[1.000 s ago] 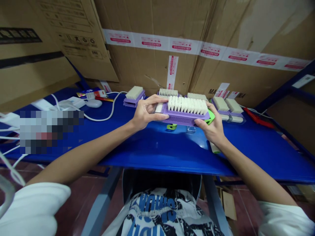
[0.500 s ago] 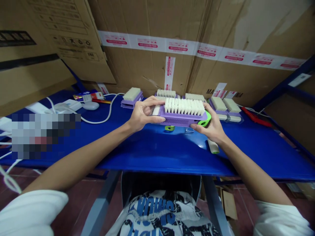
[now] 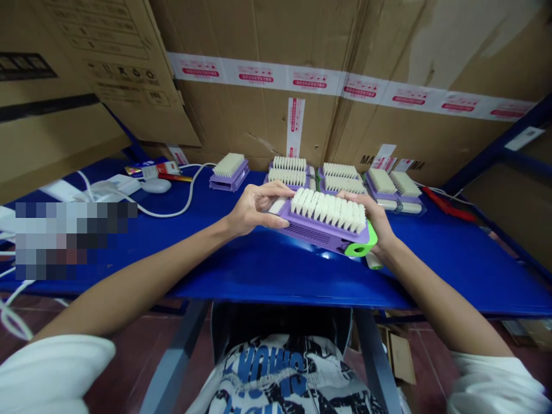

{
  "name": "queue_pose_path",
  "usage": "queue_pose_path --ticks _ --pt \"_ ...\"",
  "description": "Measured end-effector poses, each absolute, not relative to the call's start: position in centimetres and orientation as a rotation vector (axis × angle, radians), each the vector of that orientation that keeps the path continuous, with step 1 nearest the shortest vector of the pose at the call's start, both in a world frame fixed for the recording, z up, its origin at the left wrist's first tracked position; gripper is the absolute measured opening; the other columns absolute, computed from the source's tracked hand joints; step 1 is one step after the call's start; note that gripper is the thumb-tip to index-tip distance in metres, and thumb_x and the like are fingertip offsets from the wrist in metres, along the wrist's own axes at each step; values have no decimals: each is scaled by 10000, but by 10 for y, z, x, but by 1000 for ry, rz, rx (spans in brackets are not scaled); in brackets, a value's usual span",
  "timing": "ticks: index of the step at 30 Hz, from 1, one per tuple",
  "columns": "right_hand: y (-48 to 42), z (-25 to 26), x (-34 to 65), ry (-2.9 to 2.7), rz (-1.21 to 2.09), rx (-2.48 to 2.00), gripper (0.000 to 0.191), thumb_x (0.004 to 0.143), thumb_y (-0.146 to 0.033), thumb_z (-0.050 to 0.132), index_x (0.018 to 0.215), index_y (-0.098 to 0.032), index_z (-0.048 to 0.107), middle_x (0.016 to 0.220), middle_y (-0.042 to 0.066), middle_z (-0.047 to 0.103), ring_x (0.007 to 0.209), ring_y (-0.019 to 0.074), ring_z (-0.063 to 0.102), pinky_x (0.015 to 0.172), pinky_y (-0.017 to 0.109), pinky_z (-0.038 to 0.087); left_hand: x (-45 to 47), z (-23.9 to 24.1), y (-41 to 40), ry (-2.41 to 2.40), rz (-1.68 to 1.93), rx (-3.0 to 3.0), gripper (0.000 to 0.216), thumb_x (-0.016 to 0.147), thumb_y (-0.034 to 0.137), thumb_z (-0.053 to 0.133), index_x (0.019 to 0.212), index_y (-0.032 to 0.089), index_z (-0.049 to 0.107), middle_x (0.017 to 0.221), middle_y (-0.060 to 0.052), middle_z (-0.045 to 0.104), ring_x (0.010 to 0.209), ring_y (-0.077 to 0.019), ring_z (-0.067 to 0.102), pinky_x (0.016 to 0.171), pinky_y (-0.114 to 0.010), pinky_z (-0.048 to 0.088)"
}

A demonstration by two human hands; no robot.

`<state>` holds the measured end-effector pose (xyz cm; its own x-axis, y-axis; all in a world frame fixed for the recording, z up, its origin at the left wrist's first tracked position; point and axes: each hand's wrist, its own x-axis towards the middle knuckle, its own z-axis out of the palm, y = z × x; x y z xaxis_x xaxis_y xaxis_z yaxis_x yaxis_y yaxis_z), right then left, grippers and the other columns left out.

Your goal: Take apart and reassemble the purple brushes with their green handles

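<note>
A purple scrub brush (image 3: 313, 233) with rows of cream bristles facing up is held above the blue table, its right end tilted down. A bright green piece with a round hole (image 3: 362, 246) sits at that end. My left hand (image 3: 254, 210) grips the brush's left end, thumb along the front side and fingers behind. Behind the right end, my right hand (image 3: 375, 221) is closed around the brush, its fingers partly hidden by it. Just under the right hand, a pale cylinder with a green end (image 3: 374, 260) lies on the table, mostly covered from view.
Several more purple brushes stand along the back, including a lone brush (image 3: 229, 171) at left and a pair (image 3: 394, 184) at right. A white mouse (image 3: 156, 185), cables and small boxes occupy the left. Cardboard (image 3: 259, 115) walls the back. A red item (image 3: 448, 204) lies far right.
The brush has come lower and its right end has tipped downward. My right hand has shifted its hold toward the back of the brush. The rear brushes show more fully.
</note>
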<state>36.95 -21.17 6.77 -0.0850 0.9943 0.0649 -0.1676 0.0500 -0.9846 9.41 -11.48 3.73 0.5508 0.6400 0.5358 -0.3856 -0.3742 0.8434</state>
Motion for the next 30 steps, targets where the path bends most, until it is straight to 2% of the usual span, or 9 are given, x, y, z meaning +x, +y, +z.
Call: queue_pose_path --ticks 2,5,15,18,20,23,26,28,30 --pt "-213 64 367 -1131 1358 -982 330 728 -480 874 723 -240 648 699 -17 512 639 147 430 609 297 420 96 36 -117 214 1068 1637 590 520 266 1149 1078 326 964 1104 -86 813 1064 -245 760 928 -374 636" --pt "-214 60 367 -1137 1396 -982 260 676 -407 827 662 -237 631 663 -16 475 618 143 383 581 296 355 99 34 -121 230 1040 1639 586 530 257 1142 1085 324 964 1115 -96 818 1069 -252 763 945 -392 644" --pt "-215 63 367 -1136 1406 -983 215 630 -369 776 623 -246 599 643 -2 470 586 146 351 554 316 297 100 31 -125 210 1045 1682 622 547 268 1137 1138 341 956 1159 -103 826 1085 -268 779 940 -417 669" --pt "-216 62 366 -1101 1310 -985 234 702 -426 802 675 -248 652 657 2 511 590 154 403 558 317 357 98 32 -125 185 1104 1700 639 558 283 1144 1164 342 952 1164 -105 822 1103 -268 779 945 -402 670" --pt "-215 61 369 -1087 1199 -962 309 794 -547 821 761 -262 706 707 9 582 640 184 521 612 339 468 97 34 -125 201 1152 1686 634 557 285 1150 1158 328 953 1172 -109 815 1113 -269 773 955 -403 673" --pt "-214 61 378 -1199 1178 -911 497 849 -773 816 987 -296 780 931 44 761 955 303 753 830 445 632 96 39 -124 258 1228 1638 614 549 282 1157 1129 319 957 1158 -90 800 1099 -245 765 954 -374 668" --pt "-213 65 387 -1371 1260 -858 692 709 -806 960 1152 -306 777 1160 78 822 1237 376 764 1015 529 647 92 44 -123 295 1257 1601 595 584 314 1153 1143 332 951 1167 -67 797 1105 -229 766 984 -361 660" --pt "-216 69 388 -1419 1295 -845 795 584 -720 1078 1185 -307 762 1210 75 814 1221 357 766 1024 513 650 83 45 -124 319 1209 1638 615 610 349 1148 1188 321 940 1239 -82 807 1152 -256 771 1025 -402 661" --pt "-223 69 382 -1418 1333 -889 805 540 -593 1143 1181 -312 744 1199 48 792 1108 298 766 943 456 662 69 43 -130 375 1136 1738 638 644 396 1135 1238 298 923 1343 -117 807 1238 -303 767 1072 -457 656"
